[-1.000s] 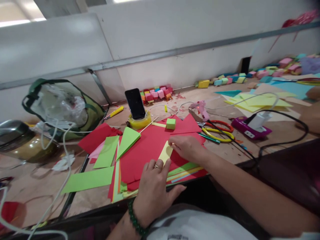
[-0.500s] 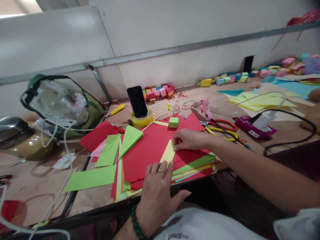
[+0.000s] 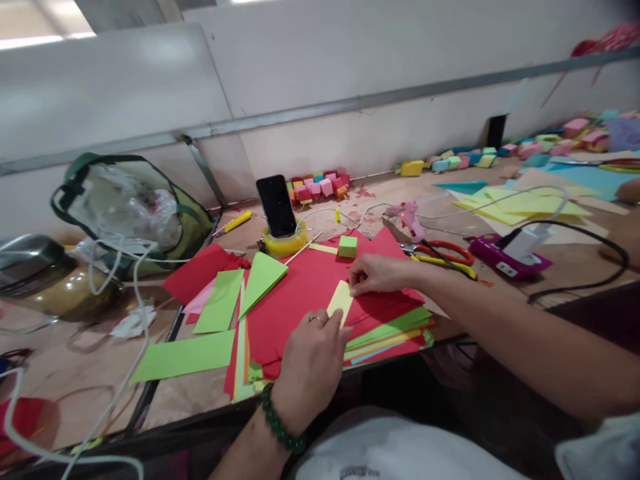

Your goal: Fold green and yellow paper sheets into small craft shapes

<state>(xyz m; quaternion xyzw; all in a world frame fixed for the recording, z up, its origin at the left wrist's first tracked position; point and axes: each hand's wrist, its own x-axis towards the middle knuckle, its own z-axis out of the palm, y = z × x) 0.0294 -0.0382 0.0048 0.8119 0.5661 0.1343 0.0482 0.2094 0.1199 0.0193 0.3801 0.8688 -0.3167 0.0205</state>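
A small pale yellow paper strip (image 3: 339, 298) lies on the stack of red paper (image 3: 295, 293). My right hand (image 3: 377, 273) is closed, its thumb and fingertips pinching the strip's right edge. At the strip's near end, my left hand (image 3: 313, 357) has its fingers bent over the paper and the thumb drawn up beside them; its fingertips are partly hidden. Just beyond the right hand sits a small green paper cube (image 3: 347, 247). A folded green paper piece (image 3: 263, 280) and a thin stick (image 3: 303, 248) rest on the stack's left part.
Behind the stack, a phone (image 3: 277, 205) leans on a yellow tape roll (image 3: 285, 241). To the right are a pink glue gun (image 3: 411, 220), scissors (image 3: 445, 257) and a purple power strip (image 3: 507, 257) with cables. A green bag (image 3: 187, 227) stands left. Another person's hand (image 3: 617, 253) shows far right.
My left hand's thumb has come in from spread out to beside its fingers at the strip, and the fingers have bent. The right hand keeps its pinch. The view has shifted slightly.
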